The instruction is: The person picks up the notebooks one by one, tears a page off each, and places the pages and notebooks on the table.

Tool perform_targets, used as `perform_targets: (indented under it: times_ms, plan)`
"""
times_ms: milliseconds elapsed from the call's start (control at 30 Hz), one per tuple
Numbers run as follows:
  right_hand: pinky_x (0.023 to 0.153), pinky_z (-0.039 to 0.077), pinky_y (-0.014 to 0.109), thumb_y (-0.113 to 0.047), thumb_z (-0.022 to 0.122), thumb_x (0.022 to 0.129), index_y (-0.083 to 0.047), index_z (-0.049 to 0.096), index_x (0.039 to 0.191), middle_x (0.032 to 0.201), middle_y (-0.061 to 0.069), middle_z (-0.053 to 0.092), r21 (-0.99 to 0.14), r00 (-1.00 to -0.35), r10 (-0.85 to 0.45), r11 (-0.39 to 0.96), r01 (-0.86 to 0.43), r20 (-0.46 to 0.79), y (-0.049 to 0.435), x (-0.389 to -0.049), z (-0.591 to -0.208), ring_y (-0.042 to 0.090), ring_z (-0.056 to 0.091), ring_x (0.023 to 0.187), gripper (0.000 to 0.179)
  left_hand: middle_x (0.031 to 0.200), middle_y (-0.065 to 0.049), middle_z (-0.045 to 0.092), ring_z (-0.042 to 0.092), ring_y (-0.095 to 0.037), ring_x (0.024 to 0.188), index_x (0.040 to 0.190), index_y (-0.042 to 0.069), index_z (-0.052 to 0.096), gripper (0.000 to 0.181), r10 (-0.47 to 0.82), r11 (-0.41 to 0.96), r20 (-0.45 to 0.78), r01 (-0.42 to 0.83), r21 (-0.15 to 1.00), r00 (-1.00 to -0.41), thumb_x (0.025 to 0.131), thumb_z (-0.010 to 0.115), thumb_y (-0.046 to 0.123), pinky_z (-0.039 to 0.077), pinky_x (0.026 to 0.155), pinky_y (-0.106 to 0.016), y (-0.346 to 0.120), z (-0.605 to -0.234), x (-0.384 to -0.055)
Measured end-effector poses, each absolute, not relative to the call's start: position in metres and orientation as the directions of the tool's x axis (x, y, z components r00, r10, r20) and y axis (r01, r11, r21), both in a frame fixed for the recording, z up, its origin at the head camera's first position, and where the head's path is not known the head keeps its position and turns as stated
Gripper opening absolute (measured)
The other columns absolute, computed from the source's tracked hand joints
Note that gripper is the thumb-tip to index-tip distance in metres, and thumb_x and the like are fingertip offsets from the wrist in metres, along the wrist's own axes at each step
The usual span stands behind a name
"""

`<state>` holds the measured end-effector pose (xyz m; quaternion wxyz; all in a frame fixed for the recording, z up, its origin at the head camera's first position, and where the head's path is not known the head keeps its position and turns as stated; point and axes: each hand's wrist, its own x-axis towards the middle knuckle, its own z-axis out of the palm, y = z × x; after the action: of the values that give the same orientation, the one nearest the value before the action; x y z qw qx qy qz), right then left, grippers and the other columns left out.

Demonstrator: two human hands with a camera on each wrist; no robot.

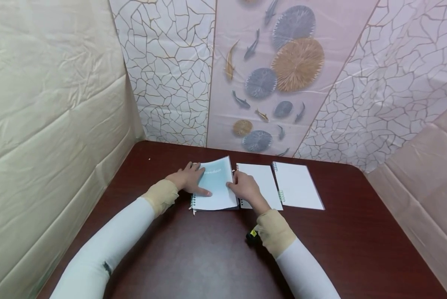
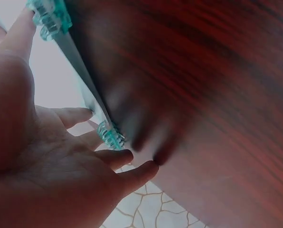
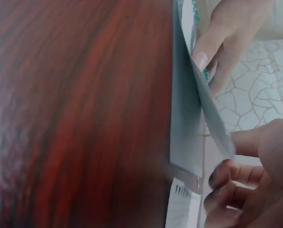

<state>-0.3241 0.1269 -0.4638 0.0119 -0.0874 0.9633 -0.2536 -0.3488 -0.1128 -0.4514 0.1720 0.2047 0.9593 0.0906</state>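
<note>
A spiral notebook with a pale blue-and-white cover [image 1: 216, 187] lies at the far middle of the table. My left hand [image 1: 189, 179] rests spread over its left side, thumb across the cover, by the teal binding rings [image 2: 112, 137]. At the opposite edge, my right hand [image 1: 245, 187] pinches the cover between thumb and curled fingers. In the right wrist view the lifted cover [image 3: 212, 111] bends up, apart from the notebook's lower part [image 3: 185, 128]. Part of the word on the cover is hidden by the left hand.
Right of the notebook lie a white ring-holed pad [image 1: 262, 178] and another white notebook [image 1: 299, 185] with green rings. A small black-and-yellow object [image 1: 251, 236] sits near the right forearm, partly hidden by the sleeve. Fabric-covered walls [image 1: 171, 74] border the dark wooden table [image 1: 193, 249].
</note>
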Motion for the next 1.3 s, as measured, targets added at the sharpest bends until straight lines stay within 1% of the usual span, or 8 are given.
perform_targets:
  times_ms: [133,267,367,667,900,1100,1233,1300]
  plan:
    - [0.057,0.044,0.034,-0.032,0.072,0.101,-0.010,0.059,0.082,0.072,0.006,0.060,-0.419,-0.985,-0.173,0.896,-0.147,-0.024,0.130,-0.325,-0.468,0.022,0.057,0.066,0.032,0.176,-0.021,0.008,0.005,-0.048,0.161,0.170,0.005,0.019,0.114,0.425,0.903,-0.296,0.374,0.213,-0.856,0.091,0.066,0.074,0.020,0.124,-0.068,-0.111,-0.450,-0.347]
    - [0.065,0.050,0.038,-0.035,0.072,0.101,-0.009,0.062,0.083,0.080,0.007,0.060,-0.328,-0.984,-0.170,0.934,-0.145,-0.047,0.131,-0.326,-0.469,0.024,0.058,0.076,0.033,0.176,-0.020,0.008,0.006,-0.048,0.161,0.170,0.007,0.020,0.113,0.424,0.903,-0.296,0.376,0.206,-0.856,0.091,0.066,0.074,0.019,0.124,-0.068,-0.108,-0.447,-0.345]
    - [0.070,0.051,0.041,-0.038,0.072,0.100,-0.009,0.065,0.083,0.085,0.008,0.060,-0.293,-0.986,-0.155,0.947,-0.133,-0.054,0.131,-0.326,-0.467,0.026,0.058,0.082,0.034,0.177,-0.019,0.009,0.006,-0.048,0.161,0.170,0.008,0.021,0.113,0.420,0.905,-0.298,0.371,0.207,-0.857,0.090,0.067,0.074,0.018,0.125,-0.068,-0.106,-0.445,-0.344]
    - [0.070,0.052,0.040,-0.038,0.078,0.097,-0.007,0.065,0.090,0.086,0.008,0.060,-0.323,-0.991,-0.111,0.943,-0.083,-0.070,0.134,-0.324,-0.465,0.025,0.058,0.081,0.034,0.178,-0.014,0.009,0.003,-0.048,0.161,0.171,0.013,0.021,0.113,0.420,0.905,-0.288,0.373,0.205,-0.861,0.090,0.067,0.076,0.015,0.125,-0.068,-0.103,-0.447,-0.347]
    - [0.071,0.050,0.039,-0.035,0.075,0.099,-0.008,0.062,0.094,0.087,0.007,0.059,-0.365,-0.989,-0.137,0.925,-0.106,-0.060,0.139,-0.320,-0.468,0.024,0.056,0.081,0.030,0.176,-0.017,0.013,0.004,-0.049,0.161,0.170,0.011,0.025,0.111,0.424,0.903,-0.291,0.377,0.205,-0.858,0.089,0.070,0.074,0.016,0.125,-0.068,-0.097,-0.448,-0.347]
    - [0.073,0.050,0.040,-0.034,0.071,0.102,-0.005,0.063,0.103,0.093,0.009,0.060,-0.481,-0.976,-0.216,0.851,-0.208,0.039,0.150,-0.314,-0.462,0.024,0.056,0.083,0.030,0.175,-0.021,0.018,0.004,-0.048,0.161,0.167,0.013,0.036,0.100,0.409,0.911,-0.303,0.369,0.182,-0.861,0.090,0.076,0.064,0.013,0.126,-0.067,-0.090,-0.438,-0.344]
    - [0.086,0.053,0.048,-0.035,0.069,0.103,-0.001,0.065,0.115,0.108,0.016,0.065,-0.501,-0.952,-0.251,0.810,-0.305,0.175,0.167,-0.313,-0.449,0.032,0.062,0.099,0.036,0.172,-0.021,0.025,0.009,-0.047,0.161,0.165,0.014,0.040,0.091,0.420,0.906,-0.240,0.388,0.168,-0.875,0.095,0.072,0.062,0.017,0.126,-0.066,-0.076,-0.430,-0.345]
    - [0.096,0.051,0.053,-0.038,0.068,0.104,-0.001,0.064,0.123,0.118,0.018,0.065,-0.479,-0.933,-0.265,0.803,-0.354,0.244,0.180,-0.314,-0.441,0.035,0.061,0.111,0.041,0.170,-0.019,0.031,0.019,-0.045,0.159,0.165,0.014,0.039,0.089,0.426,0.901,-0.170,0.400,0.167,-0.888,0.097,0.068,0.064,0.025,0.124,-0.064,-0.066,-0.428,-0.349]
